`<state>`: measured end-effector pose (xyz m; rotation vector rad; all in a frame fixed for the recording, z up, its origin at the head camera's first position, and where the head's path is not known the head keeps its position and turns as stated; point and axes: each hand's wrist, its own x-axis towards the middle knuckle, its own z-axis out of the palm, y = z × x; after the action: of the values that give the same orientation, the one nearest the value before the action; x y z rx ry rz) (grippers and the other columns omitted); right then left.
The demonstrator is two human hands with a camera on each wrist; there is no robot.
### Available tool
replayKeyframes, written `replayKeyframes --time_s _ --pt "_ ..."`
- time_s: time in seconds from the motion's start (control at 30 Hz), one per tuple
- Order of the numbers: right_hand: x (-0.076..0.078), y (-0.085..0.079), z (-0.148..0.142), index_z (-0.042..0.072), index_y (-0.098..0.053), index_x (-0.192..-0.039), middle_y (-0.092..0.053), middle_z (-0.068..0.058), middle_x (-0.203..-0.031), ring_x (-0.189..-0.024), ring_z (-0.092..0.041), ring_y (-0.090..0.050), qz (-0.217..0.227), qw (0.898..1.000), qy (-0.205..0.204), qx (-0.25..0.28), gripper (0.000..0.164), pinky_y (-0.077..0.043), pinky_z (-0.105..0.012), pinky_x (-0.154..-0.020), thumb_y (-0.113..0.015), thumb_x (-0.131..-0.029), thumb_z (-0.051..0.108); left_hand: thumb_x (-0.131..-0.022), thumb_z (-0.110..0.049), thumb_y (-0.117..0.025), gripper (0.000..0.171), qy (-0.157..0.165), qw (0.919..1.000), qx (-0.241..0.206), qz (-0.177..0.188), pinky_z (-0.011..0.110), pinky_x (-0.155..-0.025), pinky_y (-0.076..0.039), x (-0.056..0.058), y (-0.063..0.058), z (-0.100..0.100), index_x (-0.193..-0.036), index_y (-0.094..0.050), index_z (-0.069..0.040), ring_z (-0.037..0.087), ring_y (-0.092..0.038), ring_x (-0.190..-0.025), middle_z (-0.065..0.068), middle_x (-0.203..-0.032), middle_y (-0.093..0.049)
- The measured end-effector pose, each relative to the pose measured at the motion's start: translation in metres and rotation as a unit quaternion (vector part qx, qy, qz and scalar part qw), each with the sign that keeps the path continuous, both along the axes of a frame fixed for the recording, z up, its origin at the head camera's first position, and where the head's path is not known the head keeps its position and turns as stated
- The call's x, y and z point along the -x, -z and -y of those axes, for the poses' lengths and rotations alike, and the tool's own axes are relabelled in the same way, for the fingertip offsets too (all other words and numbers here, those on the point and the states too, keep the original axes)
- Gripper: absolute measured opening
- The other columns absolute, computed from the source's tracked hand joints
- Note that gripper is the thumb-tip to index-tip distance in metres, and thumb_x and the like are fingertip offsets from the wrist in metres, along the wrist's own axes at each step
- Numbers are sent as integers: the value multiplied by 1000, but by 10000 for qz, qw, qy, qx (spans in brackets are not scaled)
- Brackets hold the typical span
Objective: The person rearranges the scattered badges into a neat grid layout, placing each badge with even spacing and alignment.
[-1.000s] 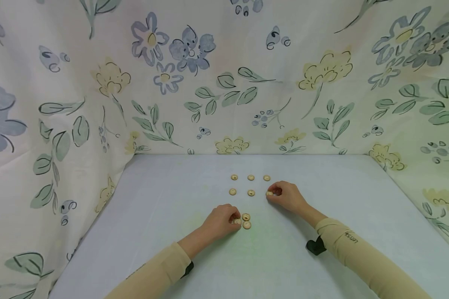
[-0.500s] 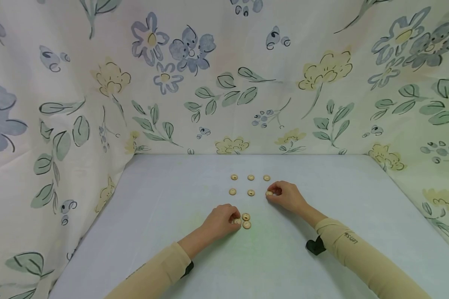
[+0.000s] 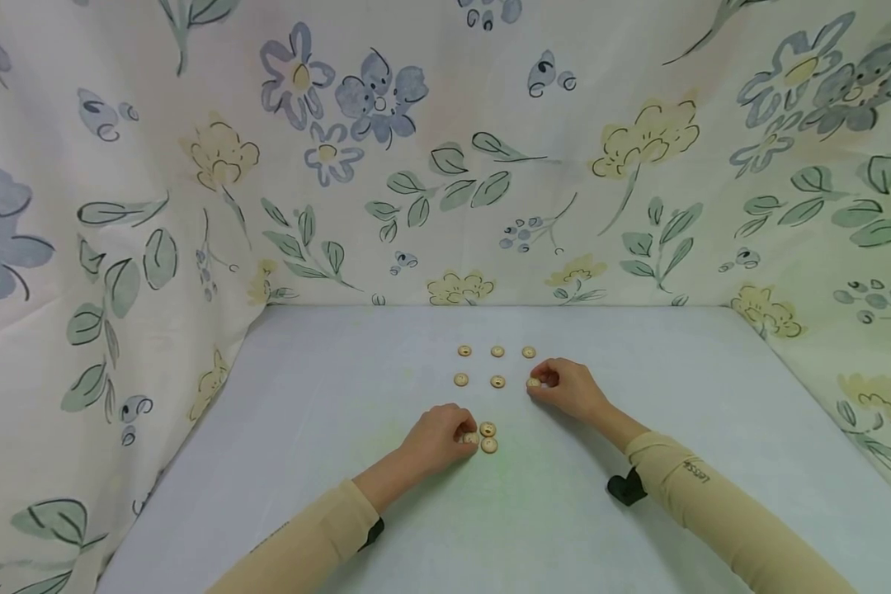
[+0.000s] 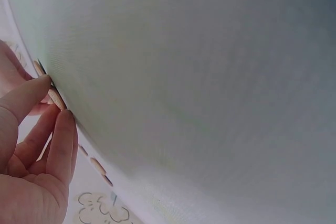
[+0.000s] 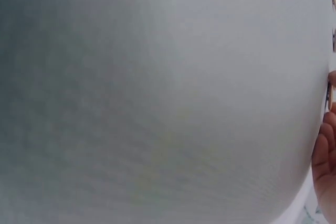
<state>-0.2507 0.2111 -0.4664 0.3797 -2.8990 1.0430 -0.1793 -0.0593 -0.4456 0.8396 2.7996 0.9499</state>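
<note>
My left hand [image 3: 440, 437] pinches a small round wooden button [image 3: 471, 438] between thumb and fingers, down at the tabletop. Just right of it lie two more buttons, a far one [image 3: 487, 429] and a near one [image 3: 489, 445], close together. Farther back, my right hand [image 3: 570, 388] pinches another button [image 3: 534, 383] at the right end of a row. In the left wrist view, the button [image 4: 56, 98] sits edge-on between thumb and fingertips. The right wrist view catches the other pinched button [image 5: 329, 96] at its right edge, with only part of the hand showing.
Left of my right hand, its row holds a middle button [image 3: 497, 382] and a left button [image 3: 461, 379]. Behind them is a row of three, including a centre button [image 3: 497, 351]. The pale table [image 3: 327, 371] meets a floral curtain [image 3: 445, 231] at the back and sides.
</note>
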Motion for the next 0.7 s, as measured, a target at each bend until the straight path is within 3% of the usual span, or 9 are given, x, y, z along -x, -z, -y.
replayKeyframes --time_s 0.37,0.7 --pt "-4 -5 1 5 -68 -105 -63 -4 -92 -82 -19 -55 -92 9999 -75 92 28 -46 -34 -72 -77 -83 20 -80 -8 -74 11 -19 10000 29 -15 24 -64 -42 2 -2 0 -90 -71 -5 9 -47 -68 1 -76 -58" --pt "-21 -15 10 5 -68 -110 -64 -4 -95 -87 -19 -58 -107 9981 -370 477 34 -50 -32 -73 -78 -83 23 -80 -5 -72 11 56 10000 65 27 25 -64 -42 0 -2 0 -90 -70 -3 9 -48 -67 3 -76 -57"
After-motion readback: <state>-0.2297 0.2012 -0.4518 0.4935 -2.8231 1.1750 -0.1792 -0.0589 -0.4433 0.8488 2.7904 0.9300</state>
